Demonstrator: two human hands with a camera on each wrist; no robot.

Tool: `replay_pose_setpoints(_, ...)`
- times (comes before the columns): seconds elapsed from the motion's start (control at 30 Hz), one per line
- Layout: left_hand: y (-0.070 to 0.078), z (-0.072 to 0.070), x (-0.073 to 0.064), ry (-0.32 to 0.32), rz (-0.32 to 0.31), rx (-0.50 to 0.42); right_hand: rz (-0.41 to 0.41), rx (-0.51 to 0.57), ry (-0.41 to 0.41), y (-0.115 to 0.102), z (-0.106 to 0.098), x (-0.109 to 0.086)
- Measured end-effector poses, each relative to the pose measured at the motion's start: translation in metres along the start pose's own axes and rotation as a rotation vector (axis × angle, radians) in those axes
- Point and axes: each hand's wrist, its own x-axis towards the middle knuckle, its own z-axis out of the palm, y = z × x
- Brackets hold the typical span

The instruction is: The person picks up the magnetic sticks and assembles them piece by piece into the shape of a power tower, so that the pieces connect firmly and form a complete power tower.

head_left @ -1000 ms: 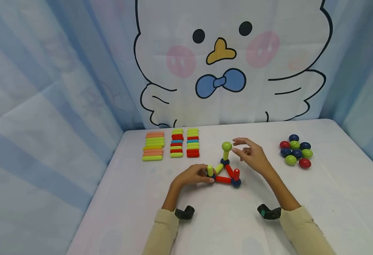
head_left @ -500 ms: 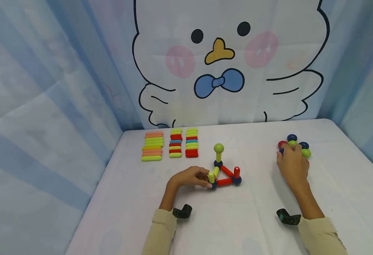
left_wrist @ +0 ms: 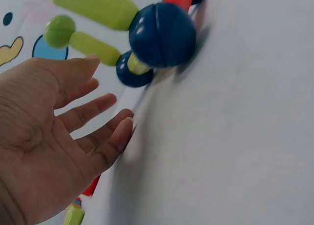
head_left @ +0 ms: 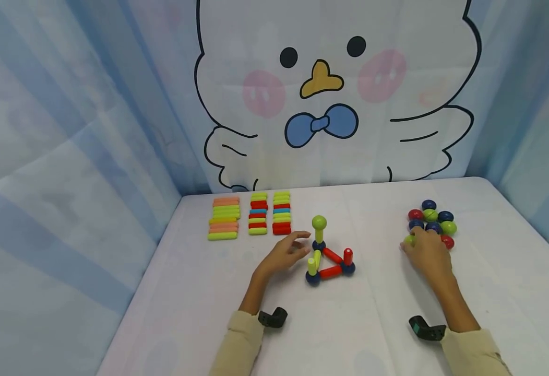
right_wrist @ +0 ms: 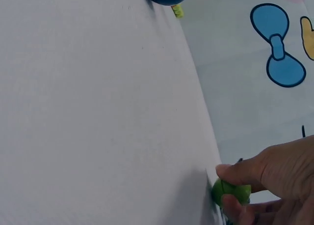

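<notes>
Over the last second both hands have shifted about the triangular frame (head_left: 331,271), taken as landmark, which stands mid-table on its dark blue corner balls. Right hand (head_left: 429,256): a second ago beside the green ball (head_left: 319,222) on the frame's far upright rod (head_left: 319,237); now well apart to the right of the frame, at the near-left edge of the loose balls (head_left: 433,227). Right wrist view shows thumb and fingers pinching a loose green ball (right_wrist: 230,190). Left hand (head_left: 281,255): half a second ago at the frame's near-left blue ball (head_left: 313,277); now off it, just left of the frame, fingers spread and relaxed, holding nothing; left wrist view shows a gap to the corner pieces. The frame has also turned slightly over the second, its far corner swung leftward. Upright count: far one capped by the green ball; near-left green rod (head_left: 312,266) and near-right red rod (head_left: 347,256) bare on top. Unused rods (head_left: 224,219) lie in three stacks beyond and left of the frame. Reading: the frame appears to stand unaided, one upright of three is topped, and the activity seems to have passed from the frame to picking among the balls.
</notes>
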Motion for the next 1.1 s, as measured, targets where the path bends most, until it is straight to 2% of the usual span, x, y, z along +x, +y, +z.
replay_pose_setpoints(0.17,0.007,0.009,0.002,-0.048,0.064,0.021,-0.074,0.079,-0.109,-0.010,0.001,0.001)
replay_pose_setpoints(0.27,0.010,0.011,0.002,-0.041,0.062,0.029,-0.133,0.152,-0.192,-0.018,0.000,0.003)
replay_pose_setpoints(0.43,0.012,0.013,0.001,-0.022,0.045,0.063,-0.267,0.382,-0.283,-0.030,-0.002,0.002)
replay_pose_setpoints(0.6,0.009,0.013,0.001,-0.046,0.043,0.124,-0.366,0.623,-0.331,-0.041,-0.002,-0.001)
replay_pose_setpoints(0.7,0.006,0.013,0.002,-0.058,0.038,0.154,-0.419,0.721,-0.350,-0.046,-0.004,-0.003)
replay_pose_setpoints(0.93,0.001,0.012,0.004,-0.054,0.045,0.172,-0.558,0.787,-0.360,-0.052,-0.004,-0.006)
replay_pose_setpoints(1.1,0.002,0.012,0.004,-0.060,0.041,0.175,-0.613,0.798,-0.386,-0.054,0.000,-0.007)
